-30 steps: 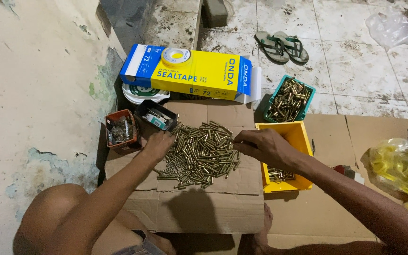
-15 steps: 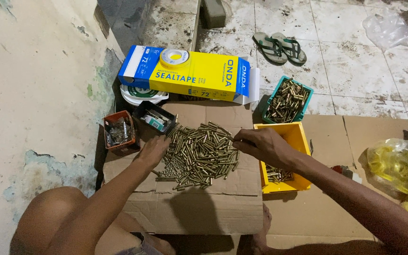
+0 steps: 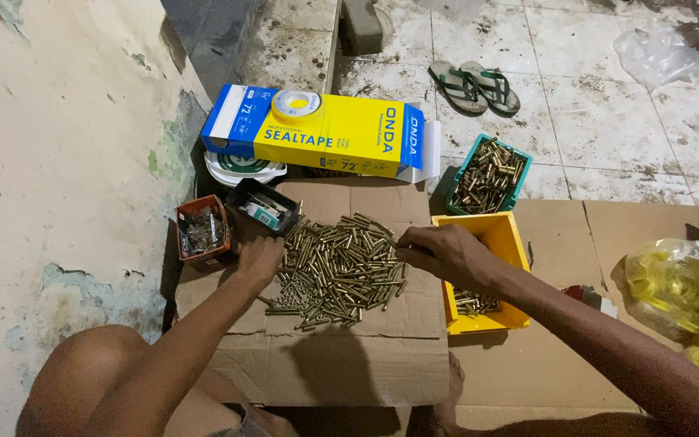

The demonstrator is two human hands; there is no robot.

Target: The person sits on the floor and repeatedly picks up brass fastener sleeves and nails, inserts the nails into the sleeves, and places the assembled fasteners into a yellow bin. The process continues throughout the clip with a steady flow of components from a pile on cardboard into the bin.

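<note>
brass pin pile (image 3: 337, 267) mid cardboard sheet (image 3: 341, 364) | L hand (image 3: 259, 257) at pile's left edge, fingers curled on pins, grip unclear | R hand (image 3: 446, 252) at pile's right edge, pinching pin(s) | yellow bin (image 3: 511, 243) just right of pile

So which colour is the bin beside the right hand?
Yellow bin, next to the right hand; head view shows it.

The left hand (image 3: 259, 257) covers the edge of the heap of brass pins (image 3: 335, 271), and its fingertips are too small to read. The right hand (image 3: 445, 252) hides part of the yellow bin (image 3: 502, 235). The yellow bag (image 3: 677, 285) runs off the right edge. The orange box (image 3: 201, 235) holds indistinct bits.
</note>
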